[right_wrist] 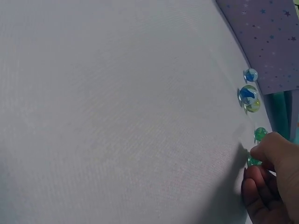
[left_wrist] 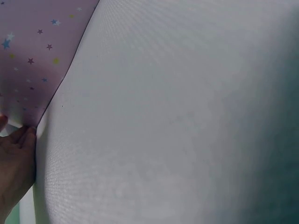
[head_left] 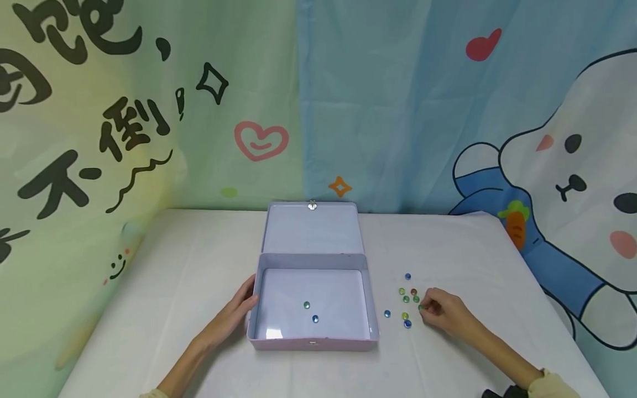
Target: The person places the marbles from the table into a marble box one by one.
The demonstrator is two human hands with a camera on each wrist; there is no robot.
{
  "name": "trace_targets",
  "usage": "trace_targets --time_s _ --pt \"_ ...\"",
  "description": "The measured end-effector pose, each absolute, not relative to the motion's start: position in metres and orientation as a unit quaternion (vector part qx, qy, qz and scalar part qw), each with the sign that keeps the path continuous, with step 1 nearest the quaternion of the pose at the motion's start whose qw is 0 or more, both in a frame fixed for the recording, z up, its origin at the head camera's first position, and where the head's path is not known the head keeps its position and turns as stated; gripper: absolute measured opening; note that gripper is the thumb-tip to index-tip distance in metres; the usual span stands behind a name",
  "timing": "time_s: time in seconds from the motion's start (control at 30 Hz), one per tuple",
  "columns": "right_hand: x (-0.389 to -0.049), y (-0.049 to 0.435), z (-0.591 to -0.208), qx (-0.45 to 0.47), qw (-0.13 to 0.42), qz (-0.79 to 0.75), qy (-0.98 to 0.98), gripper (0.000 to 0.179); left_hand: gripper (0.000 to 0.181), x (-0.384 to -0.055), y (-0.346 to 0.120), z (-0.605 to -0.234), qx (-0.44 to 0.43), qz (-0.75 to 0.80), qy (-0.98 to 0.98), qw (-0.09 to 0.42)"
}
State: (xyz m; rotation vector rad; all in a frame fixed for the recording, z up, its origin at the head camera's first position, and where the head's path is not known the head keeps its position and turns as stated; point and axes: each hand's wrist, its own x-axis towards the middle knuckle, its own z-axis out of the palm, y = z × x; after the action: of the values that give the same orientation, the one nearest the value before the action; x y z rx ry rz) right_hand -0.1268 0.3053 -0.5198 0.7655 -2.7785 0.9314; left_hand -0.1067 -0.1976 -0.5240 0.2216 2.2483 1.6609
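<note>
A pale purple hinged box (head_left: pixel 313 344) stands on the table with its lid laid back; a green marble (head_left: pixel 306 305) and a blue marble (head_left: pixel 315 319) lie inside. Against the box's left outer side rests my left hand (head_left: pixel 233 312), its fingers along the wall. The left wrist view catches part of this hand (left_wrist: pixel 16 161) at the star-printed side. To the right of the box, my right hand (head_left: pixel 448 314) pinches a green marble (right_wrist: pixel 253 161) between thumb and fingers, low over the cloth. The fingers partly cover it.
Several loose marbles lie between the box and my right hand, among them a blue one (head_left: pixel 387 313), a brown-red one (head_left: pixel 413 291) and a yellow-green one (head_left: pixel 405 316). White cloth (head_left: pixel 199 254) covers the table. A printed curtain (head_left: pixel 378 110) hangs behind it.
</note>
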Motion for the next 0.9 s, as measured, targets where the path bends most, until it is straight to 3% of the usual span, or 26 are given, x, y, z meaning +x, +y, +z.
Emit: trace_targets --time_s 0.4,0.6,0.9 --pt "-0.128 0.3 -0.488 0.097 -0.093 0.426 -0.895 0.011 0.059 -0.105 -0.196 -0.522 0.073 0.583 0.791 0.171" --pt "-0.132 0.286 -0.459 0.089 -0.163 0.49 -0.851 0.023 0.058 -0.106 -0.197 -0.522 0.078 0.587 0.788 0.17" --pt "-0.144 0.246 -0.425 0.149 -0.203 0.492 -0.834 0.024 0.059 -0.106 -0.197 -0.522 0.084 0.589 0.785 0.17"
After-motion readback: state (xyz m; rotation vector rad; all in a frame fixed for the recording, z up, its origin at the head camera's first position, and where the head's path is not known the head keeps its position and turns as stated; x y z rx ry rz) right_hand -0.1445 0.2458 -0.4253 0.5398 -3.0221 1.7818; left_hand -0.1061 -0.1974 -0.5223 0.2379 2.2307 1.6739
